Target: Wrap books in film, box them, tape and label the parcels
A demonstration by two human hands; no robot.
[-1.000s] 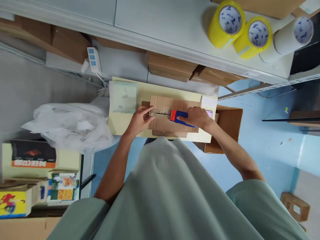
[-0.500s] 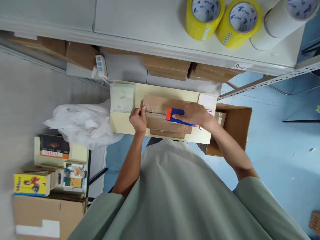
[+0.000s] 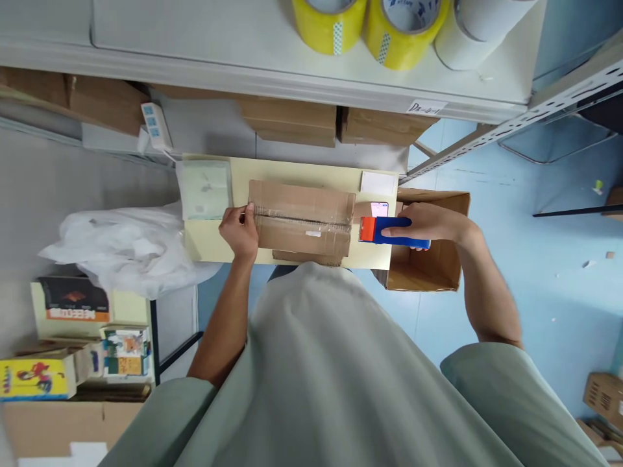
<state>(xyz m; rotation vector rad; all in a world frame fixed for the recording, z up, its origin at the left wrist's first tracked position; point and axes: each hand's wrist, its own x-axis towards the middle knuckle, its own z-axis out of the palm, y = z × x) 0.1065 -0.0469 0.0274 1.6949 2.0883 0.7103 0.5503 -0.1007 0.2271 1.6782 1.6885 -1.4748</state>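
A flat cardboard box (image 3: 302, 200) lies on the pale yellow tabletop (image 3: 214, 243), its top flaps meeting along a lengthwise seam with shiny clear tape on it. At the box's left end my left hand (image 3: 240, 233) is closed, thumb and fingers pinching the edge by the seam. My right hand (image 3: 431, 220) grips a blue tape dispenser with an orange front (image 3: 394, 232), just beyond the box's right end. Behind the dispenser, a phone (image 3: 379, 209) with a lit screen lies on the table. More cardboard (image 3: 306, 258) shows under the box's near side.
A clear plastic packet (image 3: 207, 189) and a white paper (image 3: 378, 183) lie on the table. An open carton (image 3: 433, 275) stands at right, white plastic bags (image 3: 126, 243) at left. Yellow tape rolls (image 3: 331, 29) sit on the overhanging shelf (image 3: 195, 39).
My right hand has moved the tape dispenser rightward along the seam, from over the box to past its right end. My left hand stays at the left end. The camera view has shifted.
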